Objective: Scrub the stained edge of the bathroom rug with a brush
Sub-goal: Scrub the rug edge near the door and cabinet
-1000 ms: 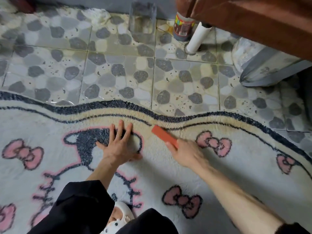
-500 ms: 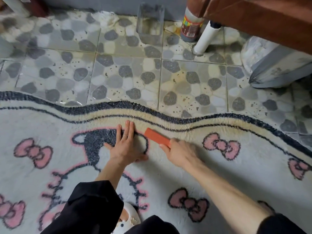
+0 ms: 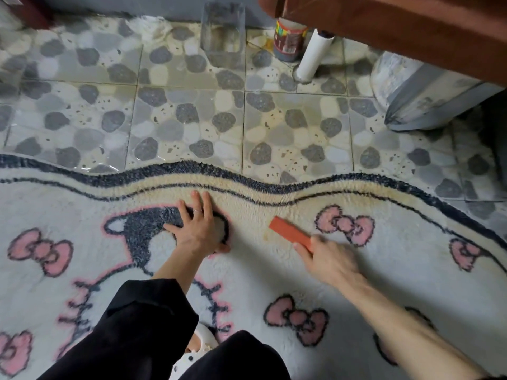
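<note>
orange brush slid back from the yellowed, wavy rug edge.

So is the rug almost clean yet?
Not yet. Nothing looks finished: the rug has a yellowish edge band all along. In hand: the left hand presses it flat while the right hand holds the orange brush just inside that band. Left: scrubbing the edge.

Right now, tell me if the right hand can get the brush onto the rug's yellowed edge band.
Probably yes. The right hand grips the brush just short of the yellowed band, only bare pile between; the left hand presses the rug well aside.
</note>
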`<state>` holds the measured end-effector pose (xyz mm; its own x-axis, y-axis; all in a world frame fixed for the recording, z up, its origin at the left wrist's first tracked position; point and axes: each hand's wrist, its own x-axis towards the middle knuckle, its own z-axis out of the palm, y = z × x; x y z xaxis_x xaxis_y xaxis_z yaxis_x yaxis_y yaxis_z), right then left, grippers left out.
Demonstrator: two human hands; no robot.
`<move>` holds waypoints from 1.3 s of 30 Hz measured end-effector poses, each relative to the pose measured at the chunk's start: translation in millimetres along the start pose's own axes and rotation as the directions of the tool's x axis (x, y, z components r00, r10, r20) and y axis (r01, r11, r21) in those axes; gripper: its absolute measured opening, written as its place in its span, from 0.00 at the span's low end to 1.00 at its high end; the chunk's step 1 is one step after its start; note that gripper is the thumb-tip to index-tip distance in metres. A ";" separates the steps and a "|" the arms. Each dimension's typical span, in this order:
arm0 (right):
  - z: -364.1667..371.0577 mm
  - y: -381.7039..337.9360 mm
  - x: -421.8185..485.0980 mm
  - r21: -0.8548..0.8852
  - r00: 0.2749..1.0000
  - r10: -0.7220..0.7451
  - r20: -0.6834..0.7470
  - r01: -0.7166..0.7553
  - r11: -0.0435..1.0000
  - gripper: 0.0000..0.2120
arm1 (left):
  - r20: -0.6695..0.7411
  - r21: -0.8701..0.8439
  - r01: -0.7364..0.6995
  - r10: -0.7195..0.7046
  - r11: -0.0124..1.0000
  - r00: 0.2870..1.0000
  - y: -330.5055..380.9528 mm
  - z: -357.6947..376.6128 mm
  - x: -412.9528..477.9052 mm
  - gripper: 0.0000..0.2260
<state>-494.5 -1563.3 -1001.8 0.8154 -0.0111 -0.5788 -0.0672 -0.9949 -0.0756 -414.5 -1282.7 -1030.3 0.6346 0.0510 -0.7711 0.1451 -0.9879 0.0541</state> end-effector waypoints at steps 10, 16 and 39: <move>-28.8 -9.3 22.9 0.280 0.957 0.273 -0.094 -0.238 0.930 0.27 | 0.044 -0.047 -0.045 0.047 0.998 0.998 47.2 -2.4 -7.1 0.53; -1.8 3.4 19.1 0.231 0.955 0.290 -0.057 -0.270 0.935 0.28 | 0.005 -0.063 -0.034 0.034 0.997 0.999 69.0 14.7 8.8 0.53; 0.8 100.7 24.9 0.826 0.690 0.712 0.132 -0.473 0.306 0.27 | -0.035 0.111 -0.065 0.069 0.992 0.997 164.9 37.0 -15.8 0.48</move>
<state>-481.5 -1663.7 -1024.5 0.4389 -0.7028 -0.5598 -0.8814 -0.2158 -0.4201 -428.7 -1451.8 -1032.6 0.6697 -0.0126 -0.7426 0.0181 -0.9993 0.0333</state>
